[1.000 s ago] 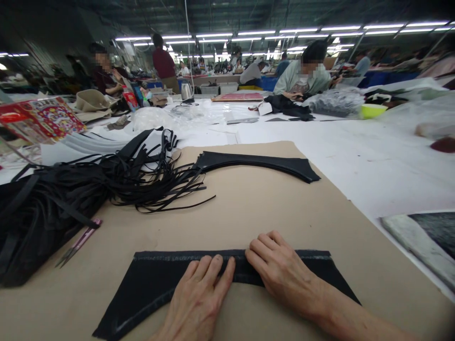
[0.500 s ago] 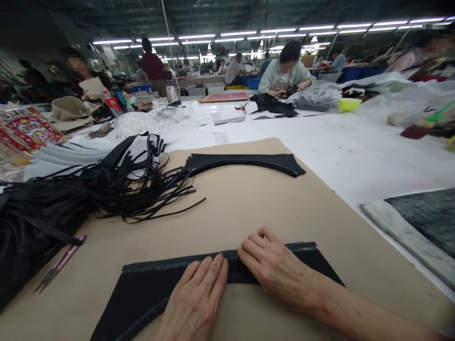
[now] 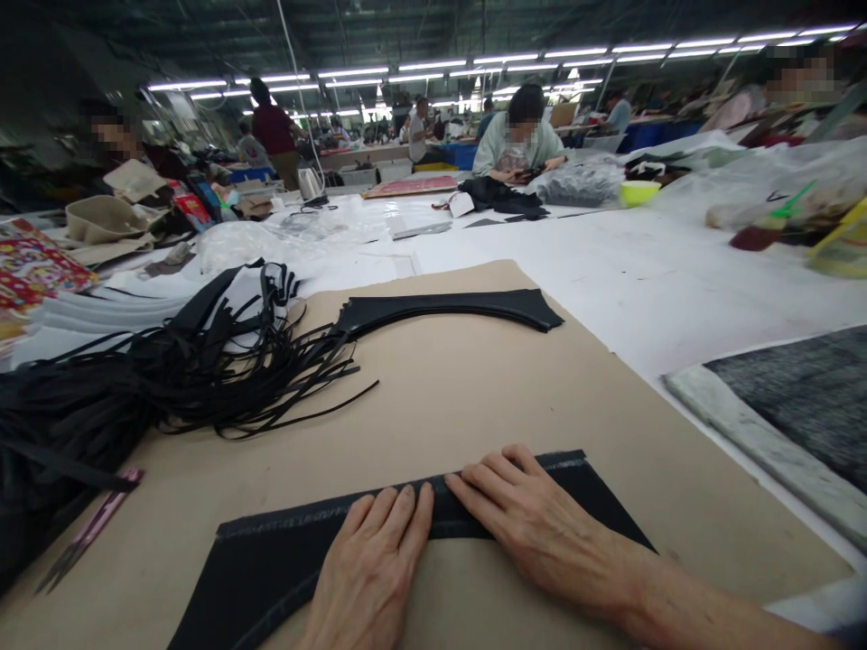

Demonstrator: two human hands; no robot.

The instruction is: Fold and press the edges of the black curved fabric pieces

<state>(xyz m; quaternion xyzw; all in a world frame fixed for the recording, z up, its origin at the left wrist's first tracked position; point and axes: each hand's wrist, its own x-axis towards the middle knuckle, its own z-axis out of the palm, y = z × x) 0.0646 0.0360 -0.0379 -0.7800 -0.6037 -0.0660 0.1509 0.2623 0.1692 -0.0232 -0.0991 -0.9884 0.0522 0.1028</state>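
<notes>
Black panel (image 3: 271, 564) is running off the bottom edge, its middle hiding under the left grip (image 3: 369, 569) and right grip (image 3: 542, 533); material isn't resolving, leather or cloth. Left wrist (image 3: 345, 627) is cutting off at the frame bottom, right forearm (image 3: 704, 614) too. Black strip pile (image 3: 68, 415) is running off the left edge, strands tangling too tightly to count. Snips (image 3: 88, 531) are disappearing under that pile, blades too small to read. Grey mat (image 3: 799, 397) is cropping at the right edge. Co-worker's hands (image 3: 521, 170) are holding something dark, too small to tell.
</notes>
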